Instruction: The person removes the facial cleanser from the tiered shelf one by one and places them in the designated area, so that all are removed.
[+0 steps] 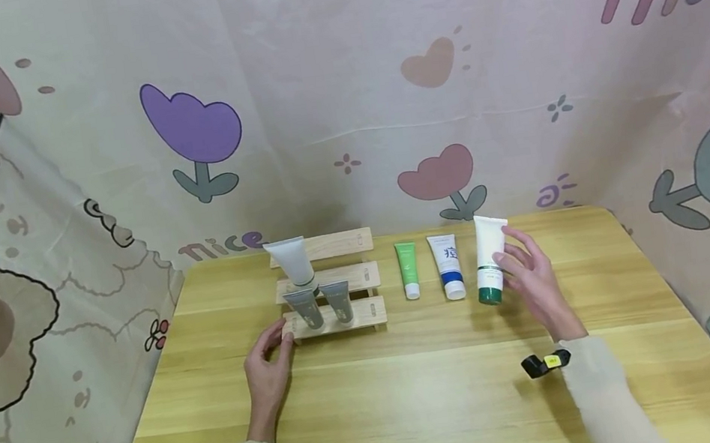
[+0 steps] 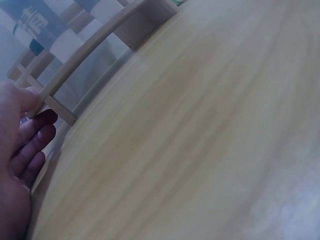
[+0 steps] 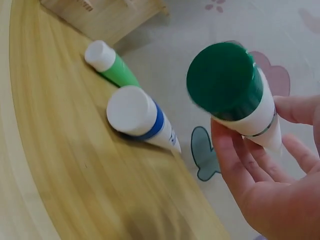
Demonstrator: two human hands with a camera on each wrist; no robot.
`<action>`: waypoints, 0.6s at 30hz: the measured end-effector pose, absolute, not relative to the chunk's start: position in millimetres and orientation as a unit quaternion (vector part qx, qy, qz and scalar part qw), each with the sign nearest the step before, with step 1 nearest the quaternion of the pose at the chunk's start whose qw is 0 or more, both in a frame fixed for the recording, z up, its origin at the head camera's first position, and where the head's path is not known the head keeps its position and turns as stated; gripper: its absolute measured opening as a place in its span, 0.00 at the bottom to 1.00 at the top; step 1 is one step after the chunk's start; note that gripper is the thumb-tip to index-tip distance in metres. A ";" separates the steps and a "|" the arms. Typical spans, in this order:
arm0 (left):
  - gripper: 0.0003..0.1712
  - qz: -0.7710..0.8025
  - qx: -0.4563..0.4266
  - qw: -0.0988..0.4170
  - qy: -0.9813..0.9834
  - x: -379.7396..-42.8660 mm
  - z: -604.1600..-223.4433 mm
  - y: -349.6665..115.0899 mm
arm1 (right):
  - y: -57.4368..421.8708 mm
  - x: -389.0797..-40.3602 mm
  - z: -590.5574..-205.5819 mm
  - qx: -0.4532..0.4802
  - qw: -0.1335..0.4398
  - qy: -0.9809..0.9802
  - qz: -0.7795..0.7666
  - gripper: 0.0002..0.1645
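Note:
My right hand (image 1: 531, 280) holds a white squeeze tube with a green cap (image 1: 489, 259) between thumb and fingers, its cap end down. In the right wrist view that green cap (image 3: 222, 80) faces the camera, raised off the table. At the left, my left hand (image 1: 268, 370) pinches the left end of the lowest step of a three-step wooden rack (image 1: 368, 312). The left wrist view has the thumb against the step's end and the fingers (image 2: 37, 137) beneath it. Two small grey tubes (image 1: 339, 303) stand on the lowest step, and a larger pale tube (image 1: 291, 262) stands on the middle one.
A green tube with a white cap (image 1: 408, 268) and a white tube with a blue band (image 1: 448, 265) lie between the rack and my right hand. The wooden table (image 1: 421, 401) ends at a printed cloth backdrop (image 1: 312, 106) behind and at both sides.

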State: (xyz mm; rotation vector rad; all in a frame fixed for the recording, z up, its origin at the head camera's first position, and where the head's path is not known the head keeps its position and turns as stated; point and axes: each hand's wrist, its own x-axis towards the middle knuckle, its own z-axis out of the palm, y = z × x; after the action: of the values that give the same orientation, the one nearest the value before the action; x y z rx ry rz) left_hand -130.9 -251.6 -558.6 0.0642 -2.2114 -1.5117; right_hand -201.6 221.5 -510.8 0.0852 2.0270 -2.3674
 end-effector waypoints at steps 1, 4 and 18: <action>0.16 -0.549 0.023 0.229 -0.803 -130.2 -557.1 -251.2 | 222.7 -202.4 -511.5 0.028 0.009 0.653 -0.756 0.41; 0.16 -0.545 0.023 0.232 -0.806 -129.5 -557.1 -251.2 | 226.6 -205.7 -513.2 0.031 0.005 0.666 -0.745 0.42; 0.16 -0.550 0.026 0.219 -0.806 -142.2 -591.4 -267.1 | 243.9 -223.8 -528.9 0.057 0.038 0.684 -0.726 0.43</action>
State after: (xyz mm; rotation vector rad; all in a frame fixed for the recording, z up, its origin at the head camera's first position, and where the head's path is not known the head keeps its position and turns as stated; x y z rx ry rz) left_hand -142.2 -267.1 -591.4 0.0724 -2.2291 -1.5204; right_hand -223.8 243.9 -528.9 0.1746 2.0983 -2.2272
